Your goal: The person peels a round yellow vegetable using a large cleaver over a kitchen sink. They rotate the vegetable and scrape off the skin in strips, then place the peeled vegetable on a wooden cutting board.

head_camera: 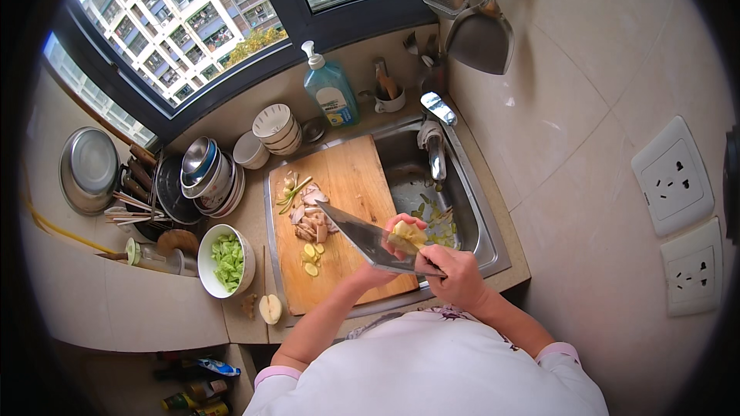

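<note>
Over the right edge of the wooden chopping board (358, 173), my left hand (381, 273) holds a pale yellow piece of produce (409, 234), perhaps ginger, partly hidden by fingers. My right hand (459, 277) grips the handle of a cleaver (355, 236). Its broad blade slants across in front of my left hand, and the right thumb is close to the yellow piece. On the board lie sliced pale-brown meat or mushroom (312, 222), thin yellow slices (311, 254) and scallion pieces with garlic (295, 192).
The steel sink (485, 231) holds scattered peelings (439, 225) beneath the faucet (437, 156). Left of the board stand a bowl of chopped greens (226, 260), a peeled half (270, 309) and stacked bowls (277, 127). A soap bottle (332, 92) stands behind; a wok spatula (481, 40) hangs above.
</note>
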The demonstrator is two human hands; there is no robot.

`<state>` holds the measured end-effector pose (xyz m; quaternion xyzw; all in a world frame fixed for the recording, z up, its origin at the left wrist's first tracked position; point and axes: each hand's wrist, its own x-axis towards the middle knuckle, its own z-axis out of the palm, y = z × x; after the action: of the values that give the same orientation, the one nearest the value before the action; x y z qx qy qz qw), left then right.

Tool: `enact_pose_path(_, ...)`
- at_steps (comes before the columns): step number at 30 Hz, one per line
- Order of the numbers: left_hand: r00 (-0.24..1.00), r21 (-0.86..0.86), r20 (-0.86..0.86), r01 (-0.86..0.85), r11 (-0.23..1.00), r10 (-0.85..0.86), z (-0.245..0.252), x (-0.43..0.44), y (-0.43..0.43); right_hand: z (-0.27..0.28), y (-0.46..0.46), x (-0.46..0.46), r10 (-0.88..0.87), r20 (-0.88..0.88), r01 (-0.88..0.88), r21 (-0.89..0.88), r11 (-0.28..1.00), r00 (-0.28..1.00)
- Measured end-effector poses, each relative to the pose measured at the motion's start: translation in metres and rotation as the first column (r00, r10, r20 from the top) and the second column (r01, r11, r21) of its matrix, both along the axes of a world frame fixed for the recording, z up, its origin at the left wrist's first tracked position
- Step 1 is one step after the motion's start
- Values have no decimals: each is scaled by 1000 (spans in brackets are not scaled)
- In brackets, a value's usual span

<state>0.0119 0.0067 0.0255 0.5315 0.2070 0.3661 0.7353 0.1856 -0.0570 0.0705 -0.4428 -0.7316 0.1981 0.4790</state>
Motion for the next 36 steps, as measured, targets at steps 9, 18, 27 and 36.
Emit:
enact_pose_path(9,994,132,-63,-76,988,84,-10,8,-1,-4,2,-7,-96,-100,97,6,995,990)
enact_pose_path(18,973,94,-219,-51,994,71,-3,0,5,3,7,13,-141,-293,34,-344,938,946)
enact_pose_path(27,921,-54,-390,-5,999,-17,29,-7,12,9,6,21,-66,-142,62,-38,997,988)
enact_pose_path(36,856,405,-497,80,911,146,18,-18,20,2,-2,13,-60,144,48,85,995,988)
